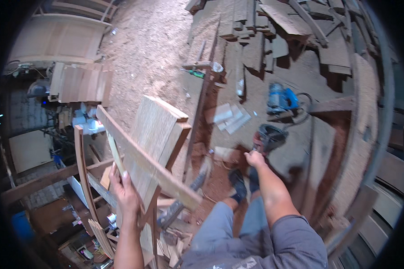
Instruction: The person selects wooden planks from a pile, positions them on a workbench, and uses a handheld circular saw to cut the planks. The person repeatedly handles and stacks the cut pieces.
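My left hand (125, 190) is closed at the lower end of a thin pale wood strip (114, 150), with the thumb and fingers apart on its two sides. Just right of this hand, a long narrow wooden slat (141, 154) slants across a stack of wide boards (150, 121). Out to the right, my right hand (255, 158) grips the handle of a power tool (271, 136), dark with some red on it. The tool hangs low over the floor, and its underside is hidden.
A blue corded power tool (280, 97) rests beyond the right hand. Pale offcuts (231, 117) and a green-handled screwdriver (195, 73) lie farther left. Wood pieces (251, 27) are piled at the back. Sawdust (143, 49) covers the floor; stacked boards (83, 83) stand at left.
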`<state>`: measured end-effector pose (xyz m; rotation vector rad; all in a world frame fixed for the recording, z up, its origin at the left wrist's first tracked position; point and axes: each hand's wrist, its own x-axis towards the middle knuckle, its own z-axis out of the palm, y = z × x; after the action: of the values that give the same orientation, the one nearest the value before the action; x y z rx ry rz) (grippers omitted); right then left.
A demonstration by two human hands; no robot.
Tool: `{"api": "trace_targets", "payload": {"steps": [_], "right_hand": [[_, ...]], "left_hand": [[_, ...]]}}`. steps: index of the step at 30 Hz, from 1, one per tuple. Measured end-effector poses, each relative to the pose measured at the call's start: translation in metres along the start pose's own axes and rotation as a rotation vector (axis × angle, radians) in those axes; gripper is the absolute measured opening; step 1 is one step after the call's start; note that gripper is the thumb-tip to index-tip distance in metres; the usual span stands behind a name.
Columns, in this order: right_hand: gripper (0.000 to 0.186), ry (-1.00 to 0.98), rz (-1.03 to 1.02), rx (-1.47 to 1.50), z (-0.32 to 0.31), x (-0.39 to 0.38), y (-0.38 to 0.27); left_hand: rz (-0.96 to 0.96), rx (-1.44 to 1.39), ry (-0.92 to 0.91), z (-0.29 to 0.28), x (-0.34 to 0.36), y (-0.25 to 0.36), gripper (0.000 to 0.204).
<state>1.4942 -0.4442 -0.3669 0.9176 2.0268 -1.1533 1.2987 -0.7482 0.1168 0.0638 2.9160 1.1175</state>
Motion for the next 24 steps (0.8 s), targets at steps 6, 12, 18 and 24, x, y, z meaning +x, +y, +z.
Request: {"api": "trace_targets", "payload": {"steps": [6,12,18,24], "right_hand": [[0.049,0.071,-0.346,-0.537,0.036,0.133,0.035],[0.054,0.119,0.123,-0.245,0.041,0.182,0.053],[0.058,0.118,0.179,-0.135,-0.013,0.088,0.086],[0.05,0.757,0.116,0.216,-0.044,-0.122,0.044]], "left_hand": [[-0.027,-0.155,-0.015,0.003,0.002,0.006,0.046],[0.009,-0.09,-0.032,0.001,-0.003,0.008,0.045],[0.004,-0.203,-0.044,0.008,0.003,0.003,0.044],[0.022,0.091,0.047,-0.003,-0.008,0.007,0.046]]}}
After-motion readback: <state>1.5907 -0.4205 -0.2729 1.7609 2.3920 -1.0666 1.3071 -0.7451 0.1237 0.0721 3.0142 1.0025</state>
